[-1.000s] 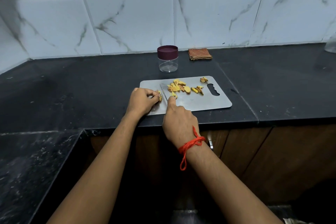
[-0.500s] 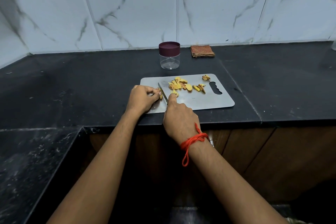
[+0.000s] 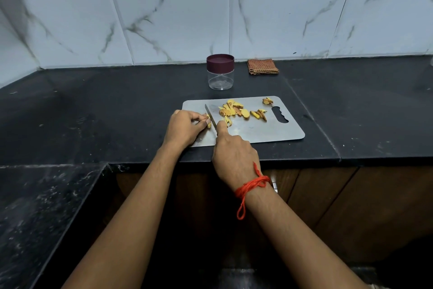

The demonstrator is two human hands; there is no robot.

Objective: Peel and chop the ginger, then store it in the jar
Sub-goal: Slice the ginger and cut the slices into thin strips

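Observation:
A steel cutting board (image 3: 269, 132) lies on the black counter. My left hand (image 3: 185, 125) pinches a small piece of ginger (image 3: 208, 123) at the board's left end. My right hand (image 3: 232, 151) grips a knife (image 3: 210, 116), forefinger stretched along its back, the blade standing right beside the ginger piece. Yellow ginger slices and peel (image 3: 239, 111) are scattered over the middle of the board. A clear jar with a maroon lid (image 3: 220, 72) stands shut behind the board.
A folded brown cloth (image 3: 263, 66) lies by the tiled wall, right of the jar. The black counter (image 3: 93, 113) wraps round to the left, with its front edge just below my hands. Wooden cabinet doors (image 3: 351, 206) lie underneath.
The knife blade has shifted slightly left, closer against the ginger piece in my left hand. The camera has tipped a little; both hands stay in the same place on the board.

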